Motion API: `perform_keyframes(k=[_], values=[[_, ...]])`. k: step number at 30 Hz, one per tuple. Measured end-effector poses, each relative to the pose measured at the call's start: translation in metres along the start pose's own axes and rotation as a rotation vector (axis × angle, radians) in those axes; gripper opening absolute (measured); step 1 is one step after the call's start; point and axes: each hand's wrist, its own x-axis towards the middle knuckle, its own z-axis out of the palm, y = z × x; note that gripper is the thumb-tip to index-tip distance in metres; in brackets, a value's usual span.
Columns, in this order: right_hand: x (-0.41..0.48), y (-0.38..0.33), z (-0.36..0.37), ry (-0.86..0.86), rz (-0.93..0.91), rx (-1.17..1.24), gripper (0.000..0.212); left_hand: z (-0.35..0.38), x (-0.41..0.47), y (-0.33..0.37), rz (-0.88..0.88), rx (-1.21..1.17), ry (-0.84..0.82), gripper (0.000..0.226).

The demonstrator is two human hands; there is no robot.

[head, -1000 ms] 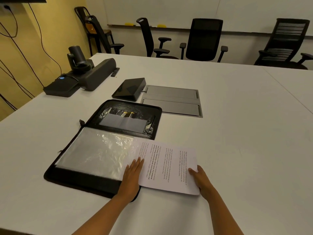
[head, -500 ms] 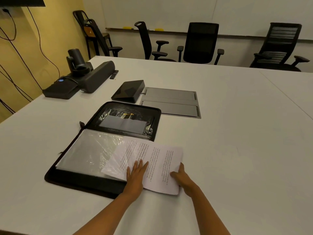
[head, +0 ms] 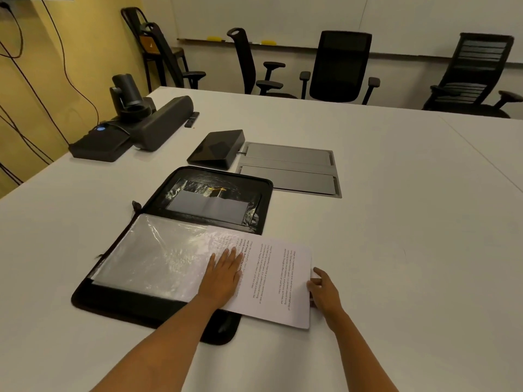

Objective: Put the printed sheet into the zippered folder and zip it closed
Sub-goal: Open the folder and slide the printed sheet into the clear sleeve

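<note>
Head view: sheet insertion is in hand. The printed sheet [head: 271,278], thin white paper, lies with its left part apparently under the glossy, crinkled clear sleeve [head: 158,256] of the open black zippered folder [head: 127,304] on the matte white desk [head: 396,236]. The left hand [head: 223,275] presses flat with straight fingers. The right hand [head: 324,291] pinches the sheet's right edge. Next: slide the sheet fully left, then fold and zip.

Left hand [head: 222,274] flat, fingers straight; right hand [head: 322,290] seemingly pinches sheet [head: 271,278].
</note>
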Motion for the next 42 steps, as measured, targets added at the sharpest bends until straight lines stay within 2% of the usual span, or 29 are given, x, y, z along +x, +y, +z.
perform_keyframes(k=[18, 24, 28, 32, 35, 38, 42], values=[[0.007, -0.014, 0.025, 0.026, -0.142, -0.105, 0.038, 0.016, -0.002, 0.003, 0.032, -0.04, 0.035, 0.069], [-0.001, -0.011, 0.03, -0.032, -0.077, -0.111, 0.038, 0.012, 0.0, 0.001, 0.011, -0.095, -0.023, 0.06], [-0.011, -0.007, 0.03, 0.01, -0.109, -0.121, 0.036, 0.01, -0.017, -0.021, 0.065, -0.077, 0.029, 0.055], [-0.022, 0.001, 0.033, 0.09, -0.167, -0.135, 0.033, 0.016, -0.048, -0.045, 0.01, -0.067, 0.092, 0.079], [-0.029, 0.004, 0.039, 0.13, -0.159, -0.154, 0.034, 0.017, -0.055, -0.049, 0.001, -0.064, 0.087, 0.083], [-0.033, 0.001, 0.052, 0.114, -0.131, -0.123, 0.035, 0.012, -0.057, -0.048, 0.007, -0.032, 0.093, 0.08], [-0.037, -0.009, 0.074, 0.083, -0.118, -0.106, 0.038, 0.0, -0.063, -0.04, 0.01, -0.064, 0.09, 0.066]])
